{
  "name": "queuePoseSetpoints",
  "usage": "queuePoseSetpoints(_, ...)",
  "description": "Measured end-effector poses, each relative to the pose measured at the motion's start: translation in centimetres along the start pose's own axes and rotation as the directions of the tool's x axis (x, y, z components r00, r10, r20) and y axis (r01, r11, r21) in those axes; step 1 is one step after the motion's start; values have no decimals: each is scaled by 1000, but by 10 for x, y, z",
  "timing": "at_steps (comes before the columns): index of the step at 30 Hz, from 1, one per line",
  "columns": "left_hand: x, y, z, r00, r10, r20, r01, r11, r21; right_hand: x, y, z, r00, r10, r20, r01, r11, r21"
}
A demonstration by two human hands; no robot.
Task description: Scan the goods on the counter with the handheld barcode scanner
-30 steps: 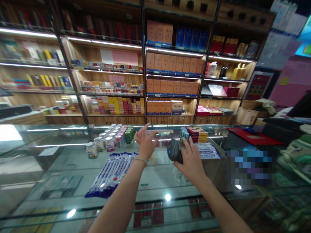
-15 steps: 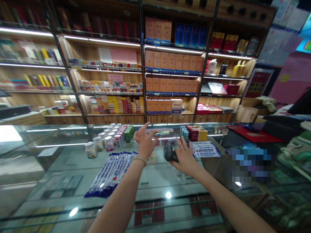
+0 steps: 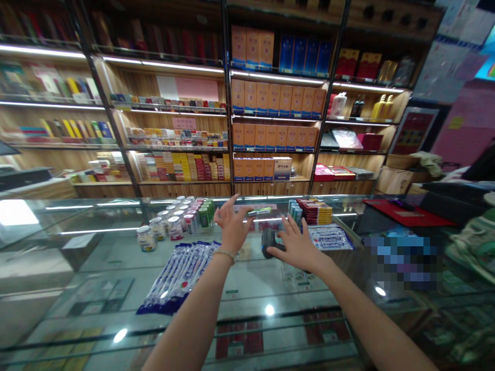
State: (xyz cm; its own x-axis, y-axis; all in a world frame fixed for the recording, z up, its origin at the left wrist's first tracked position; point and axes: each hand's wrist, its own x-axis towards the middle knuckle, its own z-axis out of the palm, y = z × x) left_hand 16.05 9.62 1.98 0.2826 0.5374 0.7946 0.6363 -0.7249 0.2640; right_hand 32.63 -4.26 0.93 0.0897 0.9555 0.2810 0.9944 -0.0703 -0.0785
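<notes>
Reads, as best can be made out, 洋河大曲 in dark characters across the white-and-blue box, at the right end of the bottom row of orange boxes. Runs in vertical Chinese characters down the fronts of the orange boxes, too small to read surely. Shows two lines of Chinese characters on the small pink sign above the cigarette packs, too blurred to read. Carries blue lettering along the long blue-and-white packets on the glass counter, likewise illegible.
</notes>
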Motion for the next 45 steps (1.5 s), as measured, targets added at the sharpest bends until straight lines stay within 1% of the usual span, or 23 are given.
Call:
queuePoseSetpoints(2,0,-1,1,1000,0,-4,0,1000,-10,12,1,-5,997,68,-38,-68,998,4)
queuePoseSetpoints(5,0,-2,2,1000,1,-7,-1,1000,-30,34,2,-9,979,182,-93,-179,983,38)
queuePoseSetpoints(7,1,-2,3,1000,-9,-9,9,999,-35,49,1,-10,969,234,-78,-228,971,77)
queuePoseSetpoints(11,1,-1,3,999,-33,-14,33,999,-26,73,-2,-7,959,282,-29,-273,947,170)
queuePoseSetpoints(14,1,-1,3,999,-49,-15,49,998,-27,81,-2,1,953,298,-56,-272,922,276)
queuePoseSetpoints(17,0,-2,5,998,-59,-11,58,998,-39,80,1,11,941,302,-153,-231,904,360)
queuePoseSetpoints(21,-1,-4,11,999,-48,-7,47,997,-57,74,3,19,920,277,-277,-154,905,396)
queuePoseSetpoints(26,-3,-4,16,998,-56,16,57,997,-49,67,1,19,901,259,-349,-112,914,391)
queuePoseSetpoints(31,-5,-5,20,998,-45,53,48,998,-48,60,-4,16,866,234,-442,-49,919,390)
queuePoseSetpoints(38,-7,-5,23,996,-2,84,7,998,-60,52,-12,11,838,170,-518,49,923,381)
queuePoseSetpoints(45,-7,-3,23,995,37,98,-31,998,-62,53,-8,10,825,174,-538,32,936,352)
